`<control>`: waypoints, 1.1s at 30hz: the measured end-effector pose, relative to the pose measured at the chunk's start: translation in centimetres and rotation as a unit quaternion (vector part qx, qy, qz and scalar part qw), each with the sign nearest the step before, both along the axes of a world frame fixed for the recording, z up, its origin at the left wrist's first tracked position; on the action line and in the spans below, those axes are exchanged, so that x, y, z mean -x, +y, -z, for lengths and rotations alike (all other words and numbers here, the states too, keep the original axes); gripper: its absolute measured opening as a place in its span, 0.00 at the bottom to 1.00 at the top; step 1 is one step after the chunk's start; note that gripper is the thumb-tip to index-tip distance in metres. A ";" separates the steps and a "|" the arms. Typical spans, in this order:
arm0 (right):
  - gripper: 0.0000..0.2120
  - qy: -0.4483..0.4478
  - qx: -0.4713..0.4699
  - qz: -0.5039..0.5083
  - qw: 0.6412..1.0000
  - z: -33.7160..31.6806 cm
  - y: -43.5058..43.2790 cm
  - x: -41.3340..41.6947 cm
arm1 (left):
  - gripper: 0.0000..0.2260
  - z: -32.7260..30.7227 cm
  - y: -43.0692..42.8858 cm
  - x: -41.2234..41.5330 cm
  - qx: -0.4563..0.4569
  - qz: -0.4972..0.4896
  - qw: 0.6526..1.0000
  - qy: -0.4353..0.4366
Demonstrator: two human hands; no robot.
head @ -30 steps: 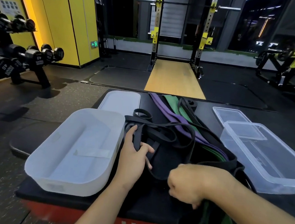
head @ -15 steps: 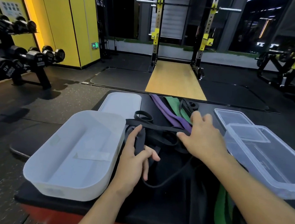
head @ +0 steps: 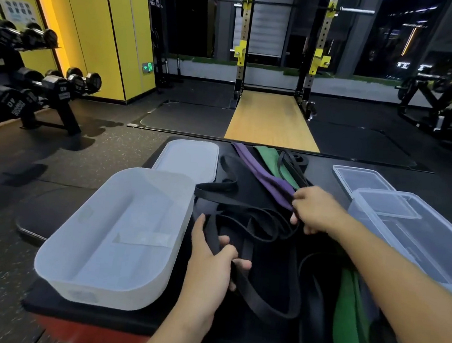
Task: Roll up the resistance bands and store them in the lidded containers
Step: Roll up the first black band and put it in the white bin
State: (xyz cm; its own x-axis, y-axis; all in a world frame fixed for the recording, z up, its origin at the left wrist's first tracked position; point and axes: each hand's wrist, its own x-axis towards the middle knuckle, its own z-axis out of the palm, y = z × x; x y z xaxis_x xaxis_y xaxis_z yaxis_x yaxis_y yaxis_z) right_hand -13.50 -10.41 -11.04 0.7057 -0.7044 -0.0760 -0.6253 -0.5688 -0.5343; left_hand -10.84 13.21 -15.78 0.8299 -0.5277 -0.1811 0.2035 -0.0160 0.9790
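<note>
Black platform (head: 256,190): left hand (head: 208,268) round band (head: 212,234)

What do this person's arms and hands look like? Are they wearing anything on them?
Both arms are bare as far as the picture shows, with no sleeves in sight. The left hand and right hand have no gloves, and no watch, ring, wristband or marking can be seen on them.

Bare left hand (head: 211,263) and right hand (head: 314,212) on bare forearms (head: 375,266).
</note>
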 end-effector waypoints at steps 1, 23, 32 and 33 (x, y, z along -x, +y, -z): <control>0.13 0.045 0.011 -0.021 0.999 0.0 0.4 0.1 | 0.39 -0.1 0.1 0.0 -0.021 -0.001 0.999 -0.026; 0.17 -0.356 -0.181 0.138 0.906 -1.7 -2.1 -1.8 | 0.18 -0.2 0.4 -0.1 -0.100 0.034 0.991 -0.077; 0.05 -0.117 0.021 -0.024 0.993 0.0 0.2 0.1 | 0.27 -2.4 1.8 2.0 -0.230 0.238 0.926 -0.179; 0.10 -0.097 0.031 -0.063 0.993 0.0 0.8 0.4 | 0.28 -2.3 1.7 2.3 -0.234 0.238 0.921 -0.198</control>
State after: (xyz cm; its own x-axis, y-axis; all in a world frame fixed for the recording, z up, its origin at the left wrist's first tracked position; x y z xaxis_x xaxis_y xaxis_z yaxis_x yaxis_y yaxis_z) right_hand -13.86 -9.57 -11.07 0.7851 -0.6093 0.1108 -0.4363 -0.6712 -0.5992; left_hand -13.14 14.96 -13.49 0.5740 -0.7906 -0.2135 -0.3082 -0.4501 0.8381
